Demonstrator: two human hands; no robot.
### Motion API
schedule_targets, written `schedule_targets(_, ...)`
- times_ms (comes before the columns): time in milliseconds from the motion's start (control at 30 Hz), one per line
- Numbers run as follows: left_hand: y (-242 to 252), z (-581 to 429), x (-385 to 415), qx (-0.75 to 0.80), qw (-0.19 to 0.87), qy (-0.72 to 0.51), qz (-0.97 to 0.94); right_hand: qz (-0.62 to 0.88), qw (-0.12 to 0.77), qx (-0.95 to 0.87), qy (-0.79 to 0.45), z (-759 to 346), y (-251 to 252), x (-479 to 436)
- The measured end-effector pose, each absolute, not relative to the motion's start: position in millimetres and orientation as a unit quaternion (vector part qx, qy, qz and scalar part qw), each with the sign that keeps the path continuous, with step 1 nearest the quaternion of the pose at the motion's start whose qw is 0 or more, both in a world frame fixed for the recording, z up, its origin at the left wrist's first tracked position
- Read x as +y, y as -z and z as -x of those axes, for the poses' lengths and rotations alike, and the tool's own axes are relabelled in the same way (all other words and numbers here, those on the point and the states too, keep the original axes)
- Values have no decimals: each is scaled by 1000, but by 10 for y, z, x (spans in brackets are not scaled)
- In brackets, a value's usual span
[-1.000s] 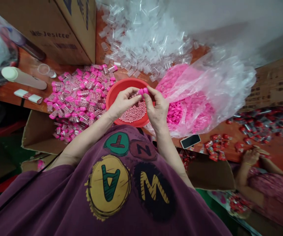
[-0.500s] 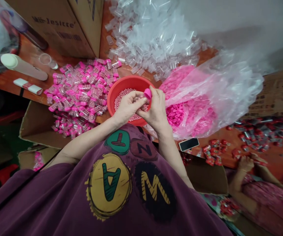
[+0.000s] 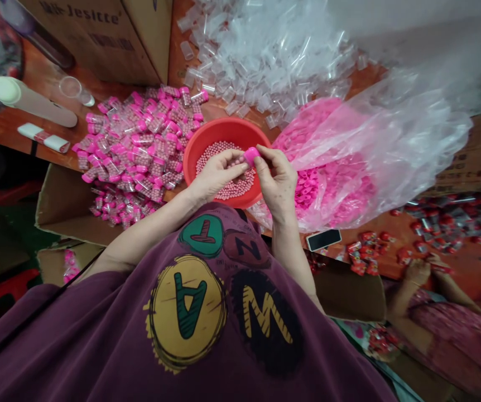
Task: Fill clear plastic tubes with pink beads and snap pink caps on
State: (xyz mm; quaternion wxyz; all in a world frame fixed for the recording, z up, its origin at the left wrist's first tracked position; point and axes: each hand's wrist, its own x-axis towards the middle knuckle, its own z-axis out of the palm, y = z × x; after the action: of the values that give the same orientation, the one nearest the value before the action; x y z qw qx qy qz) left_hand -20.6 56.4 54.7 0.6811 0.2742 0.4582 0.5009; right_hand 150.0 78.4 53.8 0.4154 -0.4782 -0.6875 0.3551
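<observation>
Over the red bowl (image 3: 192,139) of pink beads (image 3: 236,188), my left hand (image 3: 215,174) pinches a small clear bottle of beads (image 3: 237,161), mostly hidden by the fingers. My right hand (image 3: 278,177) grips a bright pink cap (image 3: 251,155) between thumb and fingers, at the bottle's mouth. Left of the bowl lies a heap of capped bead bottles (image 3: 140,151). To the right, an open plastic bag (image 3: 408,145) holds many pink caps (image 3: 307,187). Clear uncapped bottles (image 3: 261,61) are piled behind the bowl.
A cardboard box (image 3: 98,39) stands at the back left, near a pale bottle (image 3: 35,103) and a folded white packet (image 3: 43,138). A phone (image 3: 324,240) lies at the table's front edge. Another person's hands (image 3: 418,273) work at the right beside red pieces (image 3: 368,254).
The pink cap, tilted beside the bottle before, now sits against its mouth. My right hand has turned and shifted slightly right, and the whole view has shifted a little.
</observation>
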Motion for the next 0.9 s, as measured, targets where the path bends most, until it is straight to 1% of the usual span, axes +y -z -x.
schedule_targets(100,-582,191,562,470,683,-491,-267,489,405,-687,-354,-1467,-534,768)
schedule_targets(333,-665,151,496,476,678,-495,-261,460,349,-763,-289,-1528,-642,775)
schedule_targets(467,-631,130,487,497,676,-487,-243,434,316,-789,-298,-1562,-595,742)
schedule_targets(667,-541,121,543,513,667,-498,-210,493,226,-798,-264,-1372,-392,589)
schedule_targets(767,-529,127,527,504,678,-493,-207,518,238,-781,-256,-1297,-244,577)
schedule_targets(900,-515,161,484,504,692,-474,-207,499,261,-789,-246,-1333,-97,659)
